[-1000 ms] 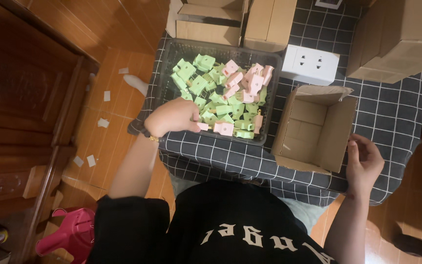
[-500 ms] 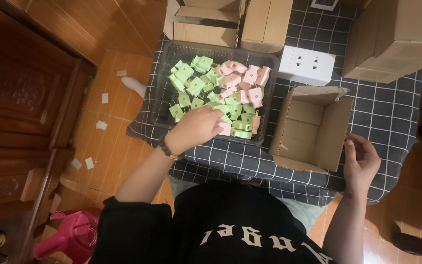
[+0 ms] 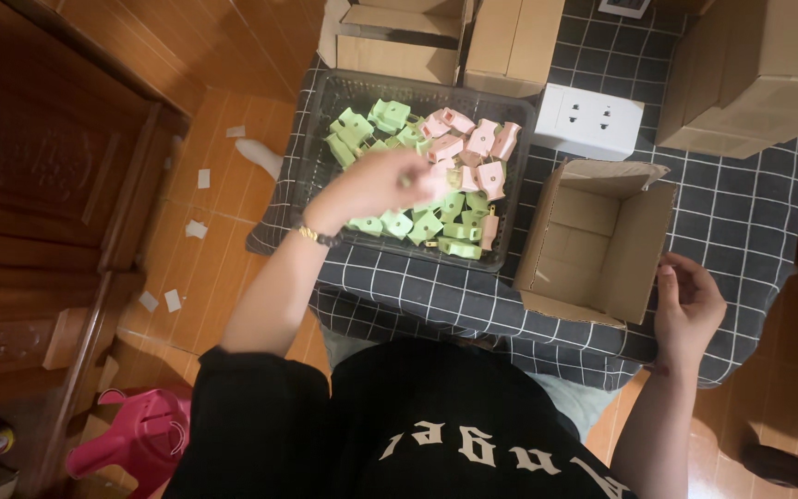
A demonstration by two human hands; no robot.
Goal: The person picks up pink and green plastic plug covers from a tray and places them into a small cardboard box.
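Since the earlier frame the left hand (image 3: 371,185) has risen from the near edge of the black mesh tray (image 3: 320,120) to hover, blurred, over its green and pink plastic clips (image 3: 445,176); its grip cannot be told. The right hand (image 3: 690,310), fingers loosely curled and empty, rests beside the open cardboard box (image 3: 593,245). A clip could spill over the tray's low rim; boxes crowd the far side, leaving open cloth only near the body.

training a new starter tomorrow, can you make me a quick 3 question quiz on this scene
1. True or false: the open cardboard box beside the tray holds green pieces.
2. Which hand is over the tray? A left hand B right hand C neither
3. Fill in: the small pieces in the tray are green and ____.

Key: 1 false, no pieces show inside it. 2 A. 3 pink.
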